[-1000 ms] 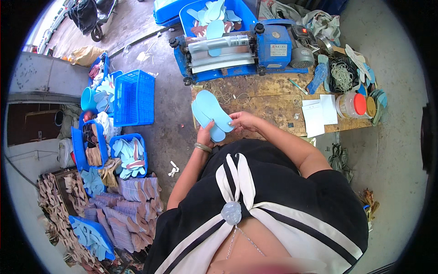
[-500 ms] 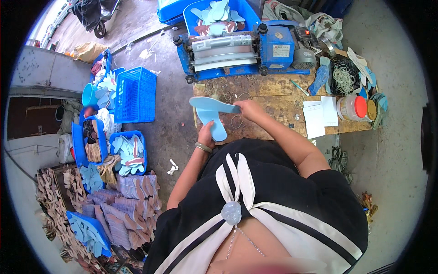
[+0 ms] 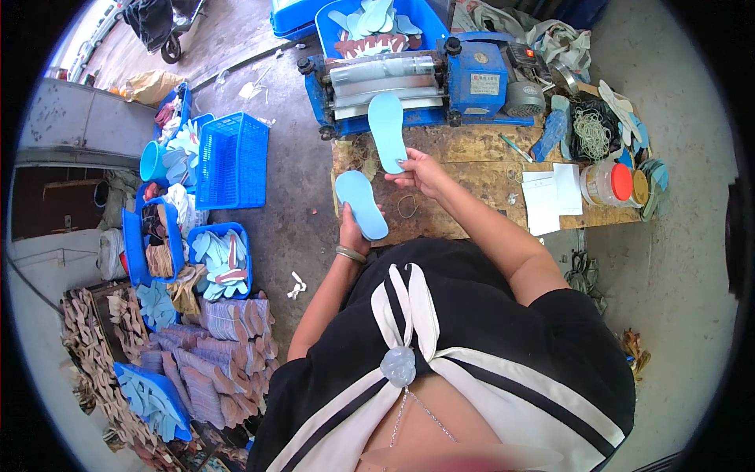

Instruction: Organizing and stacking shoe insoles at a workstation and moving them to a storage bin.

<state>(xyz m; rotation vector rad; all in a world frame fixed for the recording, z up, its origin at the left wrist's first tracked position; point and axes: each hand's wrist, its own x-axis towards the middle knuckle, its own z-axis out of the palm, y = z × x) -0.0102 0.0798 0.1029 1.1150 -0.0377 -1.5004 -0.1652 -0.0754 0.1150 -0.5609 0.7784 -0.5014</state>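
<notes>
My left hand (image 3: 353,228) grips a light blue insole (image 3: 359,200) near its lower end, in front of the wooden bench. Farther off, my right hand (image 3: 421,171) pinches another light blue insole (image 3: 386,126) by its near end. That insole's far end overlaps the front of a blue roller machine (image 3: 385,79); whether it touches the rollers I cannot tell. The two insoles are apart from each other. Behind the machine, a blue bin (image 3: 432,23) holds pale blue and brownish insole pieces.
On the wooden bench (image 3: 464,185) lie white papers (image 3: 541,206), a red-lidded jar (image 3: 605,183) and a coil of string (image 3: 591,135). An upright blue basket (image 3: 233,165) stands on the floor at the left. Stacked insoles (image 3: 208,370) and filled bins fill the lower left.
My right hand has turned its insole from lying across the other one to pointing forward at the machine. The two insoles have separated. My left hand stays nearly in place.
</notes>
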